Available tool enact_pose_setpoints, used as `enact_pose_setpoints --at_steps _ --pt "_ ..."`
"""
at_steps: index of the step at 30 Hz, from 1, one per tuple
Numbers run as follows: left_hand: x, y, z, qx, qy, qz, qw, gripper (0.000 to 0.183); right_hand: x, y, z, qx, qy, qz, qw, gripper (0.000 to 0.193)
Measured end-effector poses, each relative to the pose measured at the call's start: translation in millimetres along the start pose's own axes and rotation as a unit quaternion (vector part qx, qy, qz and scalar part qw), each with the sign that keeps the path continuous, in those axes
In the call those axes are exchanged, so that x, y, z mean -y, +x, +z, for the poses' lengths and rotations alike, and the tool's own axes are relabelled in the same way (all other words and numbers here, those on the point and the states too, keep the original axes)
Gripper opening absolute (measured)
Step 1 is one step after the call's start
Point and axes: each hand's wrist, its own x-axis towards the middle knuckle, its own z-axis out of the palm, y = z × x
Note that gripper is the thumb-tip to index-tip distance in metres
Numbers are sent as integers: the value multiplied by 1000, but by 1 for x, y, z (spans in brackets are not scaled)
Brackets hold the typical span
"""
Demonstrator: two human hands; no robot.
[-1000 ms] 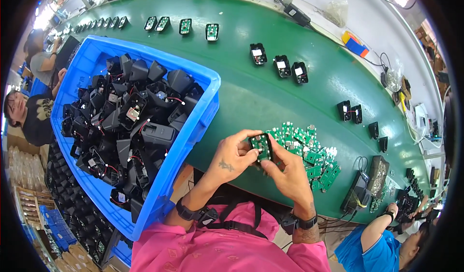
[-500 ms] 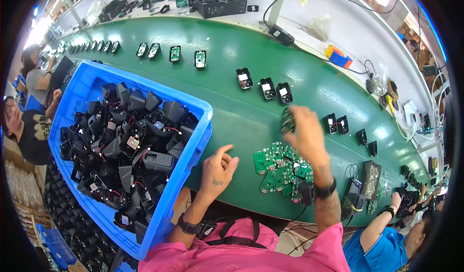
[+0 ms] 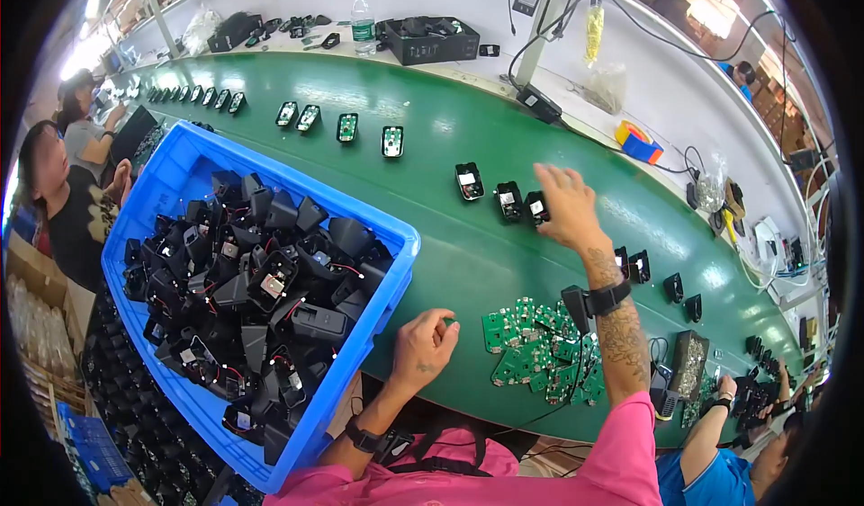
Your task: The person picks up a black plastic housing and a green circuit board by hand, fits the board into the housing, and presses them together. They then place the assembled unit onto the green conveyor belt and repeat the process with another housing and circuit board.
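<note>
My right hand (image 3: 571,209) is stretched over the table with its fingers extended and apart. It is right beside a black plastic housing (image 3: 537,207), which it partly covers; whatever lies under the palm is hidden. Two more open black housings, one (image 3: 469,181) farther left and one (image 3: 508,201) in between, show white parts inside. Above the table's near edge my left hand (image 3: 425,349) rests with curled fingers, and nothing shows in it. Between my forearms spreads a pile of green circuit boards (image 3: 531,344).
A blue bin (image 3: 396,277) full of black wired housings stands at left. Housings with green boards (image 3: 347,127) line the far side. More black housings (image 3: 673,286) stand at right. A bottle (image 3: 363,25) and tape roll (image 3: 639,142) sit behind. Co-workers flank both sides.
My right hand has moved up and away from the boards to the housings. The dark object it held is no longer visible. My left fingers have curled in more. The view has shifted.
</note>
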Motion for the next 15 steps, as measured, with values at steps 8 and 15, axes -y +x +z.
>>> enact_pose_setpoints --at_steps 8,15 --pt "6 4 3 -10 -11 31 999 18 31 29 29 -17 -5 -122 992 67" --pt "-14 0 6 -26 -115 16 993 76 83 -84 -18 60 349 -260 898 73"
